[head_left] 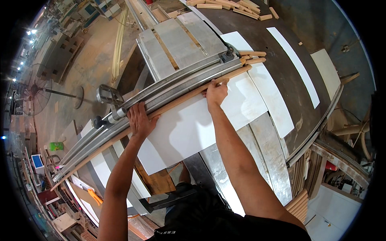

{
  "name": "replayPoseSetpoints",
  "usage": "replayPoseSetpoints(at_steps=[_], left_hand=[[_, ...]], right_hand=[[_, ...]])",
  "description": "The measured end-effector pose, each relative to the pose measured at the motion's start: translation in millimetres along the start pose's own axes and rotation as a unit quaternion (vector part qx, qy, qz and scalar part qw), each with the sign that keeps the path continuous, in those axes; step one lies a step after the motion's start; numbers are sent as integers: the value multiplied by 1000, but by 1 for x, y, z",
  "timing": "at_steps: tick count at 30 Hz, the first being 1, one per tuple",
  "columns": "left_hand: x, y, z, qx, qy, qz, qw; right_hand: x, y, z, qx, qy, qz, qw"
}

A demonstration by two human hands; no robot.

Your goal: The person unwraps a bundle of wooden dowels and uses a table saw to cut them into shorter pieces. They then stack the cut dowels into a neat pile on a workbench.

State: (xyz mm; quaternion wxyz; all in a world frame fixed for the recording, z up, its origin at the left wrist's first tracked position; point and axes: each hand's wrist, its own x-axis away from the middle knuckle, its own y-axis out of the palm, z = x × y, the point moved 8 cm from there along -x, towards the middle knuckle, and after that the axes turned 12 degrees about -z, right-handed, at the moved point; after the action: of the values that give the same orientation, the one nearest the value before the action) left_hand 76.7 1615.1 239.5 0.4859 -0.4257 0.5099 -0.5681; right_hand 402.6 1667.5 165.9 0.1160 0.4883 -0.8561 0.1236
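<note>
A long, thin wooden strip point(179, 100) lies along the near side of the silver metal fence point(189, 82), slanting from lower left to upper right. My left hand point(140, 120) is bent over the strip beside the fence, its thumb out along the near side. Farther right, my right hand point(216, 93) grips the same strip with curled fingers, close to its far right end. Under the strip and my right hand is a white board point(181, 134). Several short wooden pieces point(253, 57) lie at the fence's right end, by a black clamp knob point(229, 52).
A slotted metal sliding table point(177, 44) lies beyond the fence. On the dark tabletop point(291, 76) at right are a white strip point(295, 66) and a pile of wood offcuts point(237, 7). A large fan point(36, 88) stands at far left; an orange-handled tool point(95, 197) lies lower left.
</note>
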Motion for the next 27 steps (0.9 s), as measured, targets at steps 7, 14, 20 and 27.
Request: replayPoseSetpoints(at_steps=[7, 14, 20, 27], left_hand=[[-1, 2, -1, 3, 4, 3, 1000], [-3, 0, 1, -1, 1, -2, 1000], [-3, 0, -2, 4, 1, 0, 1000], [-3, -1, -1, 17, -15, -2, 1000]], right_hand=[[2, 1, -5, 2, 12, -11, 1000], [-2, 2, 0, -3, 14, -10, 1000], [2, 5, -7, -8, 17, -15, 1000], [1, 5, -6, -6, 18, -18, 1000]])
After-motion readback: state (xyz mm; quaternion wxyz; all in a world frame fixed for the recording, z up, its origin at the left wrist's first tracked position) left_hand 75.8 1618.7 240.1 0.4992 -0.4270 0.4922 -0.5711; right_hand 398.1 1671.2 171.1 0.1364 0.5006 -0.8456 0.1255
